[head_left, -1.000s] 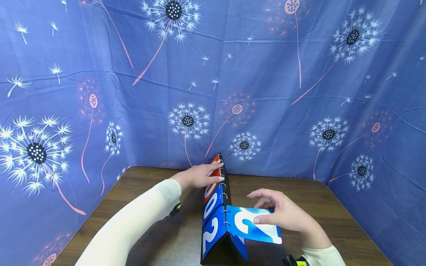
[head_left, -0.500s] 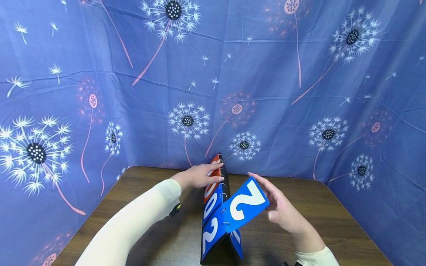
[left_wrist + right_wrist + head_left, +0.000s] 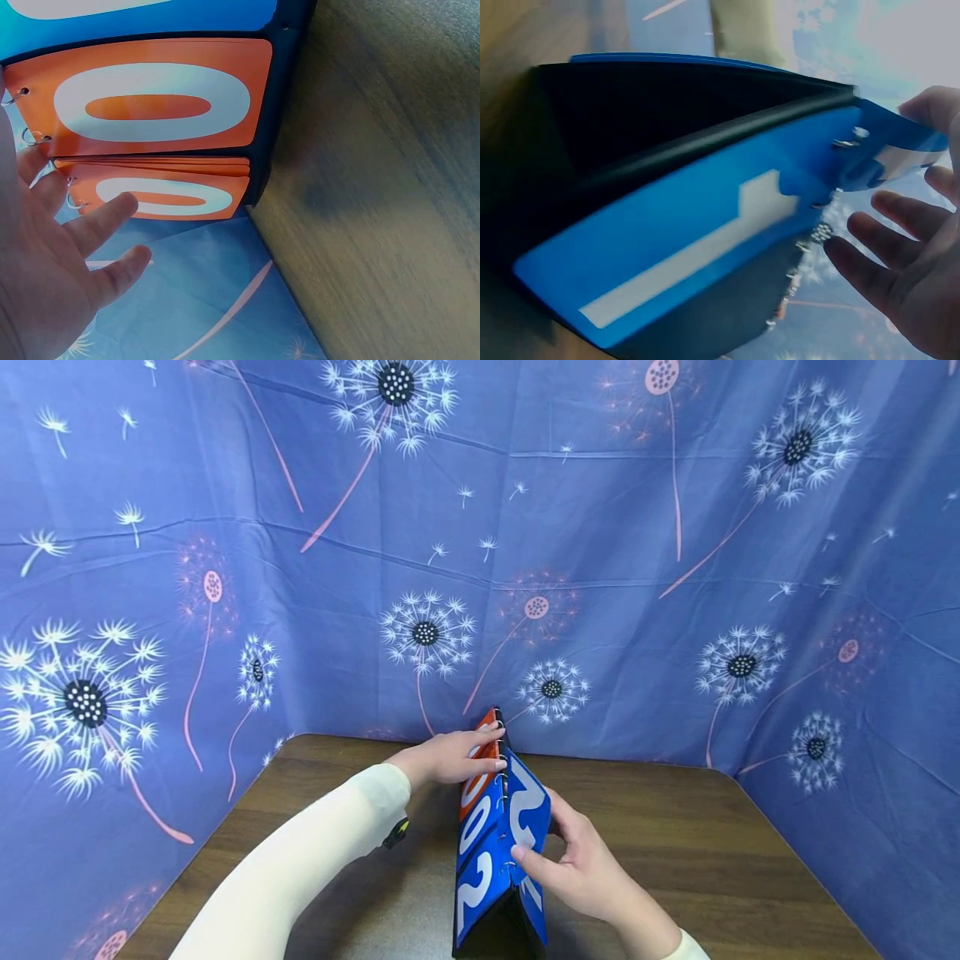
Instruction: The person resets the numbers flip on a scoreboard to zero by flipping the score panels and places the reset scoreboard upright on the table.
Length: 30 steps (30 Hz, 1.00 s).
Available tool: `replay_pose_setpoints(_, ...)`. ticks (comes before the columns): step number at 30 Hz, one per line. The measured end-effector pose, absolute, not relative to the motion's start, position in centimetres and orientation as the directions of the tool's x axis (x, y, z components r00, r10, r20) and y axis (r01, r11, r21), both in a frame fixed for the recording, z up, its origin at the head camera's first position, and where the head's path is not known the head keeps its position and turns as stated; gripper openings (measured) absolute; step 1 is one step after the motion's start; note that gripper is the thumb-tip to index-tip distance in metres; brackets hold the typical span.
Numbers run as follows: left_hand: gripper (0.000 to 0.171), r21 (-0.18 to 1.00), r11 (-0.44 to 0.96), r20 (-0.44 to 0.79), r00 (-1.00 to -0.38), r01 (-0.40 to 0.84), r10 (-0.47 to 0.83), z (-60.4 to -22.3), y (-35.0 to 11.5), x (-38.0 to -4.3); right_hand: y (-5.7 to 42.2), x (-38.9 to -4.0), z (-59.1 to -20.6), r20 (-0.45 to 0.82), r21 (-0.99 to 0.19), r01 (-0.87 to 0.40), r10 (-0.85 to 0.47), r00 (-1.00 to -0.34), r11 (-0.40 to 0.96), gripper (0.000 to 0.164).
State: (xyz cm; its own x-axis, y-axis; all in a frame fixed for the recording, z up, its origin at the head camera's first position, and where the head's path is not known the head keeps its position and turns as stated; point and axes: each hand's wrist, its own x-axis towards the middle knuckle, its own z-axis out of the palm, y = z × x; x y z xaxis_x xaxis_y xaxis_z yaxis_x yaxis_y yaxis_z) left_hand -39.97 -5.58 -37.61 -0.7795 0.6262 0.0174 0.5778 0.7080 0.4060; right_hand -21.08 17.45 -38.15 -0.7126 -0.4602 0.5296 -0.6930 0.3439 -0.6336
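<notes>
A tent-shaped flip scoreboard [image 3: 495, 935] with ringed number cards stands on the table, its ridge running away from me. My left hand [image 3: 450, 757] rests across the ridge at the far end, fingers spread, beside the orange zero cards [image 3: 161, 109]. With my right hand [image 3: 588, 868] I hold a blue card [image 3: 531, 806] bearing a white 2, thumb on one face and index finger behind. It stands raised from its rings along the ridge. Below it on the right slope hangs a blue card [image 3: 682, 217] with a white 1. The near left slope shows a blue 2 card [image 3: 476, 893].
The scoreboard stands on a brown wooden table [image 3: 675, 827]. A blue curtain [image 3: 337, 610] with dandelion prints hangs behind and at both sides. Metal rings [image 3: 847, 141] join the cards at the ridge.
The blue 2 card has swung up from the right side to stand by the ridge. My right hand has moved left with it and regripped it. The left hand stays in place.
</notes>
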Motion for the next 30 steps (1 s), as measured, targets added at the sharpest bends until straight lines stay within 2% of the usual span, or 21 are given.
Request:
replay_pose_setpoints(6,0.080,0.418,0.680,0.040,-0.760,0.602,0.649,-37.7,-5.6,-40.1,16.1,-21.0,-39.0,0.571,-0.476,-0.787,-0.543,-0.616,0.392,0.065)
replay_pose_setpoints(13,0.079,0.416,0.671,0.054,-0.753,0.614,0.656,-37.9,-5.6,-40.1,15.8,-21.1,-39.7,0.592,-0.391,-0.833,-0.586,-0.554,0.392,0.055)
replay_pose_setpoints(18,0.080,0.415,0.672,0.049,-0.752,0.614,0.657,-37.9,-5.6,-40.1,15.7,-21.0,-40.0,0.561,-0.348,-0.816,-0.594,-0.576,0.462,0.052)
replay_pose_setpoints(22,0.080,0.410,0.668,0.048,-0.746,0.621,0.665,-37.8,-5.6,-40.1,15.6,-20.9,-40.1,0.528,-0.365,-0.799,-0.600,-0.601,0.479,0.040)
replay_pose_setpoints(28,0.079,0.401,0.670,0.057,-0.747,0.625,0.662,-37.8,-5.6,-40.1,15.3,-20.6,-40.2,0.485,-0.234,-0.794,-0.640,-0.596,0.561,0.027)
replay_pose_setpoints(30,0.079,0.394,0.674,0.061,-0.749,0.625,0.659,-37.9,-5.6,-40.1,15.3,-20.3,-39.9,0.439,-0.240,-0.787,-0.660,-0.610,0.568,0.028)
